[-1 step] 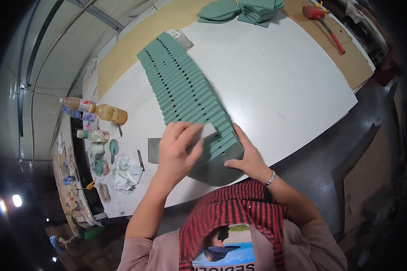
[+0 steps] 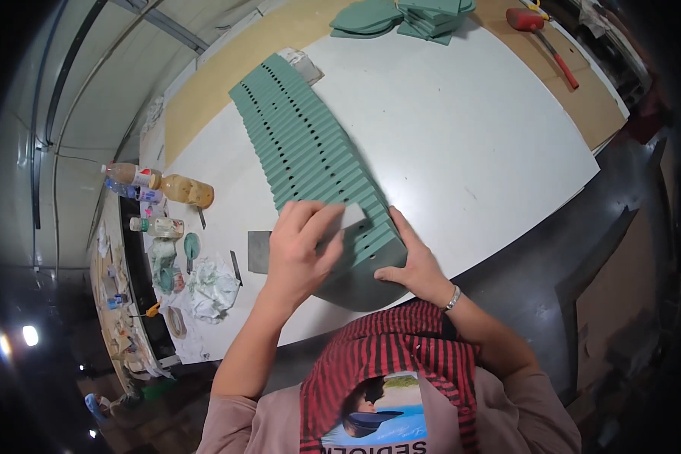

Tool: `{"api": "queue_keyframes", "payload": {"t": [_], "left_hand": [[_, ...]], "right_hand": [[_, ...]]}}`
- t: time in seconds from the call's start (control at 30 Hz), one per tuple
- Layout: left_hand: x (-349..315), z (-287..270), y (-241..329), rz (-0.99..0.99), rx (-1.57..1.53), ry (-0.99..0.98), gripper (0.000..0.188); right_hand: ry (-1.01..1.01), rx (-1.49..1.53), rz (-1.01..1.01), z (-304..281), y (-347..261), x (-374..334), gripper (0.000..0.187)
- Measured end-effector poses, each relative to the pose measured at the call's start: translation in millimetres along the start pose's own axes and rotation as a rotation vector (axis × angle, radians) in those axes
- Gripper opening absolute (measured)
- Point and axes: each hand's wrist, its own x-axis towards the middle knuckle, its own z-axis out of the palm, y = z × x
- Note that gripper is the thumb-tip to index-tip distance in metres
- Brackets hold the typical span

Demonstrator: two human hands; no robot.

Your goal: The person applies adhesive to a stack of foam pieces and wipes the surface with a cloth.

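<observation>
Head view: the left grip (image 2: 304, 246) is clamped on a small pale block (image 2: 353, 216) at the ridged green stack (image 2: 303, 136); the right grip (image 2: 415, 265), thumb and fingers spread apart, lies against the stack's near end. That stack runs toward eleven o'clock across the white counter (image 2: 461, 166). From the left grip, a grey plate (image 2: 258, 251) lies at nine, an amber bottle (image 2: 188, 191) at ten, a red mallet (image 2: 556, 58) near two.

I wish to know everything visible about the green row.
The row is matt green, perhaps foam: flat pieces overlap like steps, with two lines of dark holes. It slants across the white table, near end rounded. The right hand touches its right side; the left hand holds a pale piece over it.
</observation>
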Motion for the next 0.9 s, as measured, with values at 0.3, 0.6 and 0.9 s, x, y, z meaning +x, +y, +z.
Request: {"api": "queue_keyframes", "payload": {"t": [0.3,0.6,0.9], "left_hand": [[12,13,11,0.053,0.114,-0.063,0.040],[24,12,17,0.081,0.128,-0.038,0.043],[1,-17,7,-0.023,0.185,-0.078,0.039]], "right_hand": [[0.031,-0.019,-0.091,-1,5,-2,0.113],[0.030,0.024,-0.114,3,7,-1,0.114],[0.004,-0.046,-0.062,3,-6,-4,0.113]]}}
